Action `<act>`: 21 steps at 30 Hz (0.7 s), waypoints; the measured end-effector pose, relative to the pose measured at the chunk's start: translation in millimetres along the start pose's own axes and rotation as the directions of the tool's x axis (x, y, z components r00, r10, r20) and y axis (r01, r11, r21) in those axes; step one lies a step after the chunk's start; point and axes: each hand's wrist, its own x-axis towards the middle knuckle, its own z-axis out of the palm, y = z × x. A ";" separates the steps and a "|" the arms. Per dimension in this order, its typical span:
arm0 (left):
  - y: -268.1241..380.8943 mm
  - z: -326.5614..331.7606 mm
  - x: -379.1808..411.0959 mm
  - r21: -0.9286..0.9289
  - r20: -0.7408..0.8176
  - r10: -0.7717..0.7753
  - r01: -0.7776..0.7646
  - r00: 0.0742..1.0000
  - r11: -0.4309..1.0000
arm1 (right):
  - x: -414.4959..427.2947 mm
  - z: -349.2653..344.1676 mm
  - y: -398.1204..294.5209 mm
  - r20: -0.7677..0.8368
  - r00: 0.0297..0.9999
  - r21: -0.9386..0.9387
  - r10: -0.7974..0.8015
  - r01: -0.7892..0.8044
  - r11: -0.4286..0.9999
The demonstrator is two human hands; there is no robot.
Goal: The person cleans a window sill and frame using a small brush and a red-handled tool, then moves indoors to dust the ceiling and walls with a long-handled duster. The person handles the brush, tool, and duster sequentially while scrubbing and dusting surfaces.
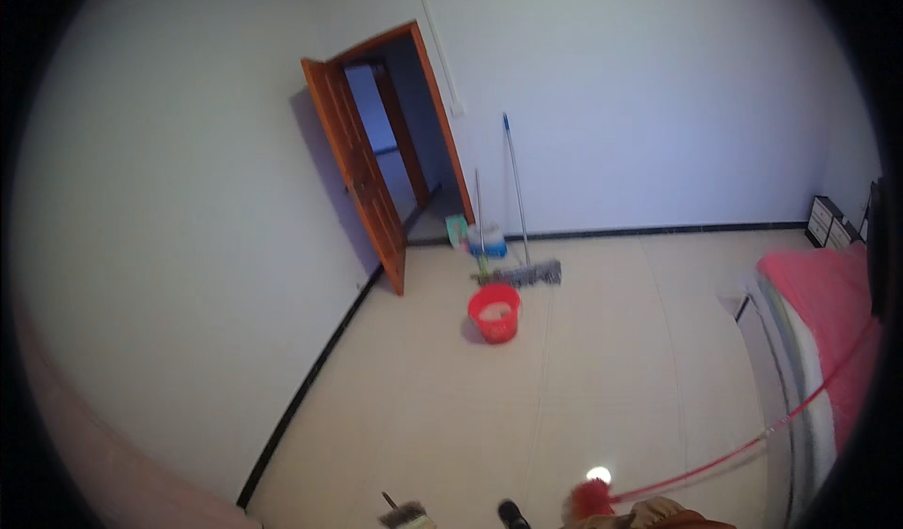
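Observation:
Neither of my hands is in view. Before me lies a pale tiled floor. A red broom or duster head (589, 499) rests on it at the bottom, its long red handle (719, 458) reaching up to the right across the bed's side. Left of it are the tip of a dark shoe (512, 513) and a small brush (408, 515) with a dark handle. Brown clothing (659, 513) shows at the bottom edge. Farther off stands a red bucket (499, 328) with something pale inside. Behind it, a wide grey mop (536, 274) leans on the wall.
An orange-brown wooden door (363, 190) stands ajar at the left. Beside the doorway are a blue-and-white container (488, 242) and a green bag (457, 231). A bed with a pink cover (811, 282) fills the right side, with small drawers (824, 220) beyond it.

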 end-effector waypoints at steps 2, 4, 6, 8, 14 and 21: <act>28.0 6.0 53.1 0.090 0.060 0.035 -0.041 0.998 0.995 | 53.7 -77.2 -50.8 0.260 0.854 0.373 0.451 -0.519 0.769; 55.3 19.3 117.4 0.189 0.173 0.002 -0.036 0.985 0.981 | 75.9 -92.6 28.6 0.288 0.903 0.603 0.320 -0.430 0.672; 82.5 29.2 170.5 0.264 0.232 -0.005 -0.058 0.973 0.963 | 88.8 -116.5 43.7 0.008 1.000 0.300 0.019 -0.021 0.954; 111.8 33.3 213.0 0.331 0.265 -0.009 -0.082 0.964 0.940 | 120.8 -144.9 63.2 -0.122 0.987 0.064 -0.108 0.116 0.991; 189.0 45.0 348.5 0.461 0.410 -0.037 -0.172 0.911 0.871 | 189.0 -203.0 223.2 -0.448 0.870 0.042 0.209 -0.213 0.976; 265.2 -9.0 518.1 0.440 0.526 -0.051 -0.220 0.849 0.871 | 323.9 -292.6 180.1 -0.025 0.738 0.489 0.674 -0.579 0.652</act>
